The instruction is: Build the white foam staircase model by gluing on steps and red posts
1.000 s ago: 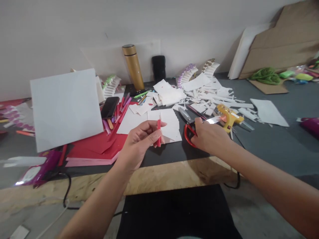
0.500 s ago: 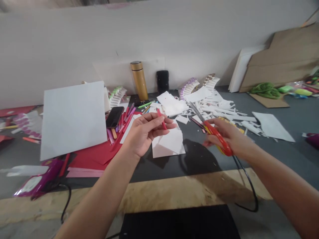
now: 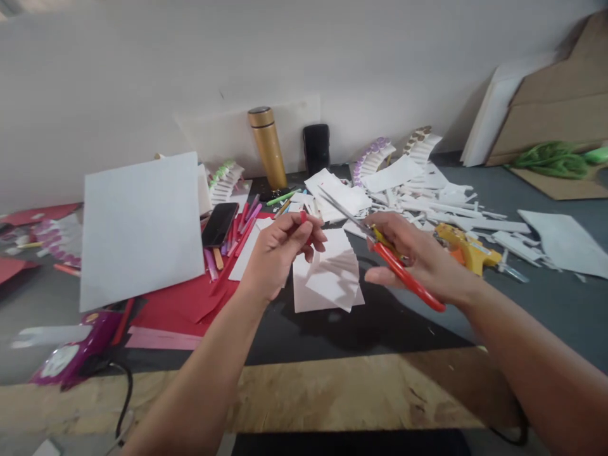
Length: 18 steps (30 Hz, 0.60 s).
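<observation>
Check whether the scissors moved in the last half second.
Yes. The scissors have shifted, their tips now further left, nearer in view to the gold bottle.

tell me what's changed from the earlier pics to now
The right hand has taken up the red-handled scissors, first seen low by the tabletop, and brought the blades left, nearer the left hand. The red piece in the left hand now shows less, mostly hidden by the fingers; nothing was visibly let go. The yellow glue gun, gold bottle and white board stayed put.
</observation>
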{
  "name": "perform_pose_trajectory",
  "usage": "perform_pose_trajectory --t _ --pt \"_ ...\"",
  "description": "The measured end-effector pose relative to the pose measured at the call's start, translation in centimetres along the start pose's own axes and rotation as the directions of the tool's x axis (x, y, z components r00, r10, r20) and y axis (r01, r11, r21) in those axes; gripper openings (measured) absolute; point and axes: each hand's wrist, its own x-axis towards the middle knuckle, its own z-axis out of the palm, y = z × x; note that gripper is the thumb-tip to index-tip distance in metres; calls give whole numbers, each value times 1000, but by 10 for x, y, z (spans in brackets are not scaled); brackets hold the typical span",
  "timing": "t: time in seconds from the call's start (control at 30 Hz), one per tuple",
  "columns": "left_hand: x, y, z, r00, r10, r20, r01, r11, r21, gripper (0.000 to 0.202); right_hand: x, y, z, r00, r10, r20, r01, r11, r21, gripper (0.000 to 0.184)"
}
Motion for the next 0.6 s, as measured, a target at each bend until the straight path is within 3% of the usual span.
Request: perform_pose_trajectory --t 0.1,0.2,0.33,0.6 --pt "-6 -6 0 999 48 19 -50 991 124 22 -6 0 0 997 -58 40 64 986 -157 67" --pt "-12 -9 0 997 74 5 -73 972 223 19 -6 -2 2 993 -106 58 118 960 -254 72" --pt "-16 -11 -2 996 77 40 -86 937 338 10 -6 -2 5 986 -149 72 163 951 -261 72" --pt "-16 -9 -1 990 95 102 -129 898 421 14 -8 -2 10 977 -204 61 212 950 -230 76"
